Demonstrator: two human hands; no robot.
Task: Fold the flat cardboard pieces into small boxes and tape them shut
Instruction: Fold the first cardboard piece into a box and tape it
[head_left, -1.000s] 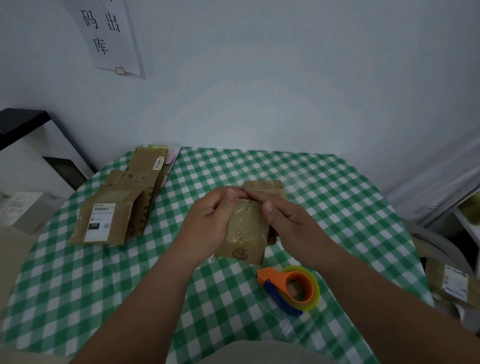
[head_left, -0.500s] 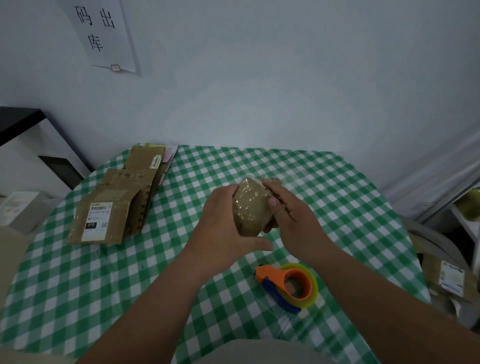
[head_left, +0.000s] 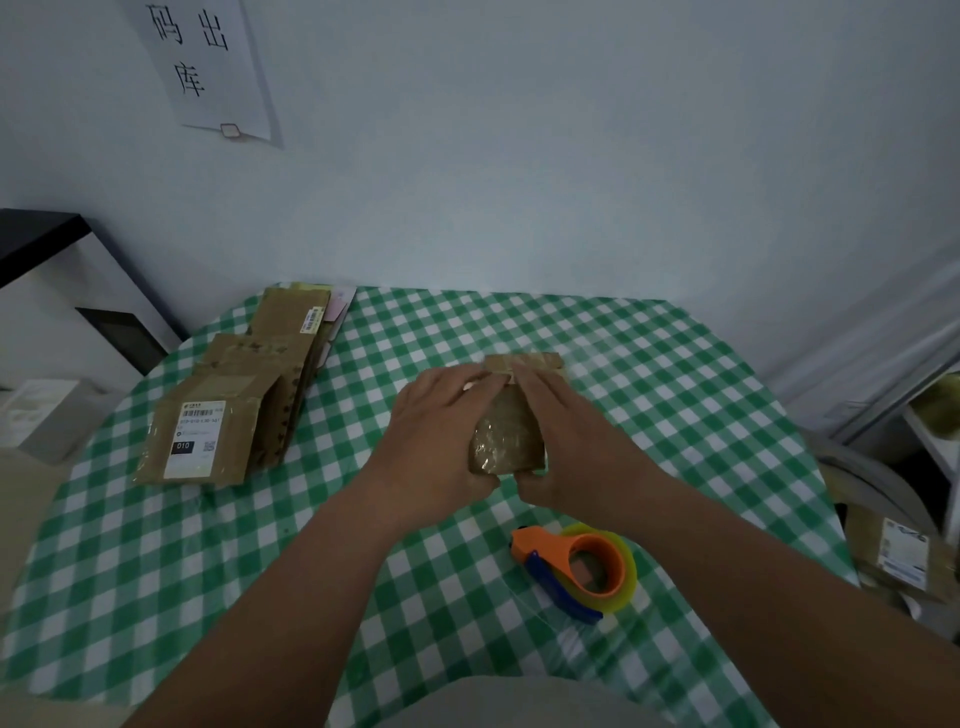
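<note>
Fingers (head_left: 480, 383) of both hands are curling round the small cardboard box (head_left: 506, 434), the left hand (head_left: 441, 441) and right hand (head_left: 569, 441) gripping opposite sides near the surface's middle (long axis running away), the tape dispenser (head_left: 576, 569) lying nearer the right hand.

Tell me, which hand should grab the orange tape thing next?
Probably the right hand. The orange and blue tape dispenser with yellow tape lies on the green checked tablecloth just below it, while the left hand sits further away and can hold the small brown cardboard box.
</note>
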